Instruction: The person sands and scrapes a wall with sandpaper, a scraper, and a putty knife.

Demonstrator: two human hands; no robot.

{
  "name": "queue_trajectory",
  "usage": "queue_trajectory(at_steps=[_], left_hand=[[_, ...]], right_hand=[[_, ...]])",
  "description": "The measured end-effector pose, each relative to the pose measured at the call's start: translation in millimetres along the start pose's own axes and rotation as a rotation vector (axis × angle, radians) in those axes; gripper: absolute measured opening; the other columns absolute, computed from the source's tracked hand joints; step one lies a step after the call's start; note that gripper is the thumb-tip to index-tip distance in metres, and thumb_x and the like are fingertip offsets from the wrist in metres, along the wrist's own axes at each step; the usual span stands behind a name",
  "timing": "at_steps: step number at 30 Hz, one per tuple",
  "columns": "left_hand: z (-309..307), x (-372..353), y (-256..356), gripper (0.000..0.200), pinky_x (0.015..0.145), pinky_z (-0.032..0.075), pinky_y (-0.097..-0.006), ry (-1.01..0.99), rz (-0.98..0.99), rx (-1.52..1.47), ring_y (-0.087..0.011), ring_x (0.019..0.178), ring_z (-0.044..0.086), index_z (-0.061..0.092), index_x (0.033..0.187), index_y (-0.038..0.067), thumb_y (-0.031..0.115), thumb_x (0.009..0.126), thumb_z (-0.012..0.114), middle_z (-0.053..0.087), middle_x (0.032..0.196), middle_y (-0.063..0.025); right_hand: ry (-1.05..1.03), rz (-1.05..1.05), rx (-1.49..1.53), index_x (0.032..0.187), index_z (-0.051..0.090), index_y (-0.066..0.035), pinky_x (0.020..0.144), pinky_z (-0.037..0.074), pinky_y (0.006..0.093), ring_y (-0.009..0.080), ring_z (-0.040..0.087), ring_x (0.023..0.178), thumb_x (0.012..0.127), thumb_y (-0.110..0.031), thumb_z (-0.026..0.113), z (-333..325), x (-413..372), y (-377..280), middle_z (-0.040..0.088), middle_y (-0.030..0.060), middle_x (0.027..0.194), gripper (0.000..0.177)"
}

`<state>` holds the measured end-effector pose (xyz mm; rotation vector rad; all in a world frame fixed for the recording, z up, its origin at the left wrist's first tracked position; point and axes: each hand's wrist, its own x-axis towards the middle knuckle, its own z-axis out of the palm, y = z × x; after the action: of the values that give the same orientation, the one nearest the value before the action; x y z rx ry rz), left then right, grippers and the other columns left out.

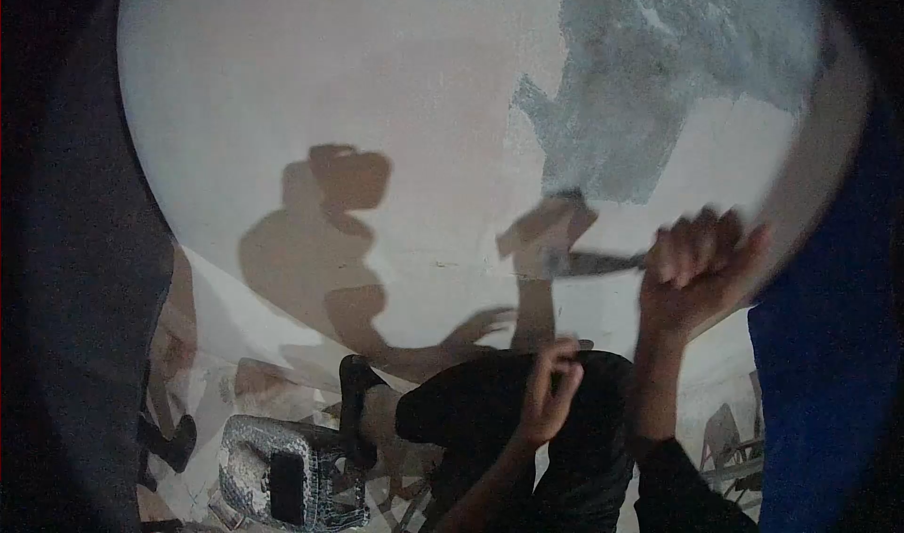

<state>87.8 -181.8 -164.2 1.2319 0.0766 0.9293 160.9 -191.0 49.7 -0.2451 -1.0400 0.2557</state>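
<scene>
My right hand (702, 260) is closed around the handle of a scraper (603, 264), which looks like a putty knife. Its blade points left and lies at or close to the pale wall (424, 90); contact is hard to make out. Above the blade, a rough grey patch (621, 90) shows where the light coating is absent. Low in the middle, my left hand (551, 392) is raised in front of my dark-clothed legs. Its fingers are slightly bent and apart, with nothing seen in them.
Shadows of my head and arms fall across the wall. At the lower left stands a silvery woven-looking seat or bundle (250, 458) with a dark phone-like rectangle (287, 488) on it. Blue cloth (829, 373) hangs at the right. Chair-like frames (725, 448) stand at the lower right.
</scene>
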Motion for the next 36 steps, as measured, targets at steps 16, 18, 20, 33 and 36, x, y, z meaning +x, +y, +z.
queue_trajectory(at_steps=[16,18,20,33,36], left_hand=[[16,-86,-88,0.017,0.061,0.045,-0.0349,-0.220,0.303,0.492,-0.0248,0.069,0.056,0.052,0.092,0.007,0.011,0.080,0.062,0.056,0.076,-0.0091],[18,-85,-90,0.017,0.061,0.046,-0.0360,-0.238,0.304,0.515,-0.0258,0.068,0.057,0.051,0.091,0.007,0.011,0.078,0.062,0.056,0.074,-0.0097],[18,-89,-96,0.017,0.061,0.045,-0.0339,-0.208,0.307,0.434,-0.0230,0.069,0.057,0.052,0.093,0.007,0.009,0.080,0.062,0.056,0.077,-0.0089],[23,-87,-85,0.013,0.062,0.047,-0.0331,-0.209,0.286,0.447,-0.0231,0.072,0.058,0.052,0.088,0.006,0.008,0.079,0.062,0.058,0.080,-0.0098],[20,-87,-89,0.012,0.063,0.046,-0.0336,-0.255,0.231,0.426,-0.0233,0.072,0.058,0.052,0.087,0.006,0.009,0.080,0.062,0.058,0.079,-0.0098]], right_hand=[[-0.648,-0.176,-0.209,0.055,0.030,-0.017,0.034,0.019,0.0240,0.0071,0.018,0.037,0.091,-0.027,0.032,64,86,18,0.023,-0.0037,0.046,0.037],[-0.629,-0.207,-0.246,0.056,0.030,-0.017,0.033,0.020,0.0239,0.0069,0.018,0.036,0.091,-0.026,0.032,65,85,21,0.024,-0.0035,0.046,0.037],[-0.581,-0.337,-0.456,0.057,0.031,-0.018,0.033,0.021,0.0242,0.0070,0.018,0.035,0.092,-0.025,0.031,63,85,33,0.024,-0.0031,0.046,0.036],[-0.543,-0.169,0.005,0.052,0.031,-0.018,0.035,0.021,0.0250,0.0081,0.017,0.036,0.090,-0.027,0.032,61,81,29,0.024,-0.0028,0.043,0.039],[-0.582,-0.219,-0.234,0.053,0.032,-0.018,0.034,0.020,0.0242,0.0080,0.017,0.036,0.089,-0.027,0.033,69,75,10,0.024,-0.0028,0.044,0.038]])
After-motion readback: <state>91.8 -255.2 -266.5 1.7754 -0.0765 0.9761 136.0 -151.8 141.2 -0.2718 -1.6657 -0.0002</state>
